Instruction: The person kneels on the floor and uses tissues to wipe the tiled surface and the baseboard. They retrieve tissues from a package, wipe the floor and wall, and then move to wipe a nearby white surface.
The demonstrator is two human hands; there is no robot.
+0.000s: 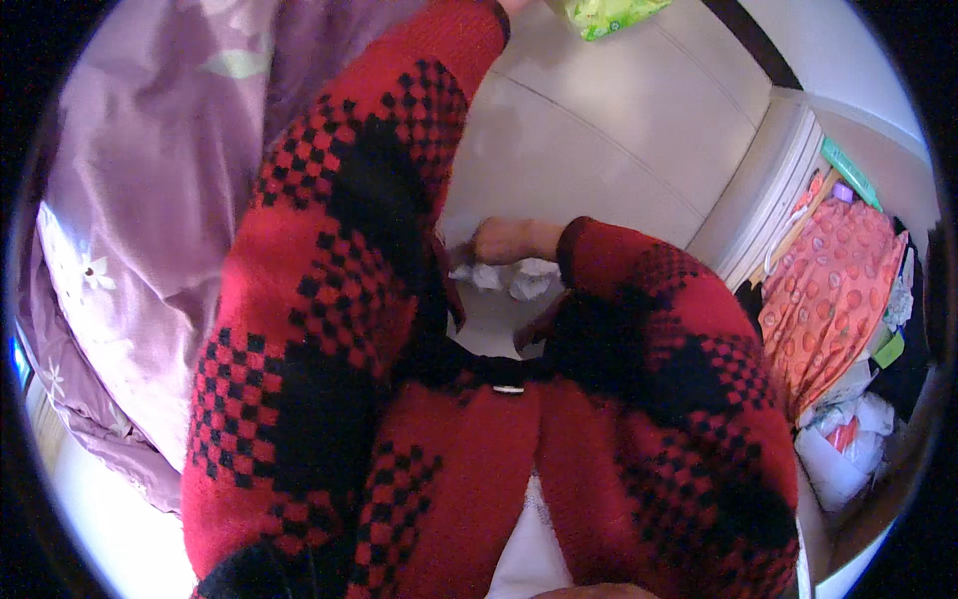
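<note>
At the top edge, my left arm stretches forward in a red and black checked knit sleeve. Only a sliver of my left hand (516,6) shows past the cuff; its fingers are out of view. Close to it, a bright green printed plastic pack (610,16) is cut off by the frame. My right hand (503,238) is low over the floor, pointing left, with its fingers blurred and partly hidden. Crumpled white tissues (528,279) lie just below it in the picture; whether the hand touches them, I cannot tell.
Purple flowered bedding (157,150) fills the left side. Pale floor tiles (599,127) stretch ahead. Along the right stands a low open shelf or drawer with a white edge (756,187), holding an orange patterned cloth (827,292), a green box (851,172) and a white plastic bag (846,442).
</note>
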